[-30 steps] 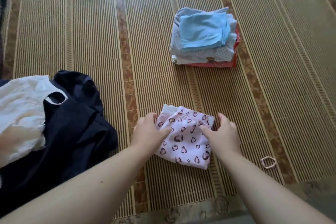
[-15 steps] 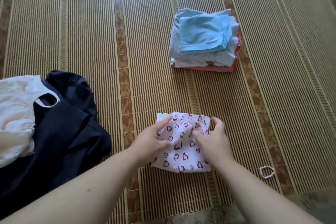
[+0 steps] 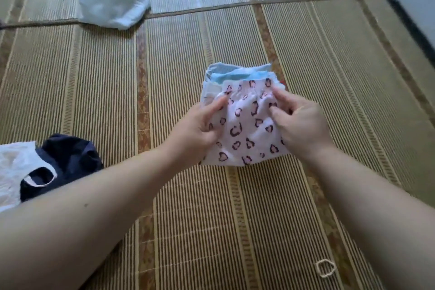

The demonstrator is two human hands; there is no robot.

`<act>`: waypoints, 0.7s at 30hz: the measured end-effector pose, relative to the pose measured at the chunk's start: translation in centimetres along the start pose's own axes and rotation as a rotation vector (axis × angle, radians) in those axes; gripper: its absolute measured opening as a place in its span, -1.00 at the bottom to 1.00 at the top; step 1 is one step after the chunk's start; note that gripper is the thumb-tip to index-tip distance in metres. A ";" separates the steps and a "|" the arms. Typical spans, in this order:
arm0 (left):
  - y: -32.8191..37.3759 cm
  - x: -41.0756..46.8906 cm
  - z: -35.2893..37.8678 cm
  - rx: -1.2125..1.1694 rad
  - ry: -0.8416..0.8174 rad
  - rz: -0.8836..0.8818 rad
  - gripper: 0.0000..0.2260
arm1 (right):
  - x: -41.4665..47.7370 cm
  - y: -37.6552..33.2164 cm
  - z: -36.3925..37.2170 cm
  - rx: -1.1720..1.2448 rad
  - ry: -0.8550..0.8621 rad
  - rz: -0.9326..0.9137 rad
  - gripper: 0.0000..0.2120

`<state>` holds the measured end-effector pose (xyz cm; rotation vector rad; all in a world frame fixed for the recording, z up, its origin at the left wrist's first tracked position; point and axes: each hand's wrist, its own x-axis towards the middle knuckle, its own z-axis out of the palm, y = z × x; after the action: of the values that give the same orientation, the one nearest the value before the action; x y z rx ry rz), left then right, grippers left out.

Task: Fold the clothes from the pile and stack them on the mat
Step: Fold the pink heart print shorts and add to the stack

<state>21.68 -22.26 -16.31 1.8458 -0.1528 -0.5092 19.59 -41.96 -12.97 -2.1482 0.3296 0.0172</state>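
While pinched at both side edges by left hand (image 3: pixel 196 128) and right hand (image 3: pixel 302 125) fingers, folded heart-print garment (image 3: pixel 244 129) at frame centre, long axis toward the frame's top, now overlapping the folded stack (image 3: pixel 220 75), a second ago lower on the mat (image 3: pixel 94 77).

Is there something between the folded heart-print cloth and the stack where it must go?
Nothing visible. Both hands, left hand and right hand, hold the pink heart-print folded cloth right at the stack of folded clothes, whose light blue top piece is bare.
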 end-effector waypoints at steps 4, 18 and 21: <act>1.8 6.3 -0.7 0.119 0.047 0.061 -0.38 | 6.2 -0.9 -0.1 -0.181 0.013 -0.049 -0.58; 0.2 11.6 0.7 0.612 0.165 -0.285 -0.38 | 9.9 3.4 1.5 -0.623 -0.246 0.210 0.14; 1.3 9.4 0.6 0.642 0.169 -0.134 -0.34 | 7.8 2.6 1.1 -0.697 -0.148 0.033 0.09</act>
<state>30.00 -26.52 -17.77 2.5307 -0.0816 -0.4195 26.63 -44.22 -16.77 -2.8078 0.2989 0.3540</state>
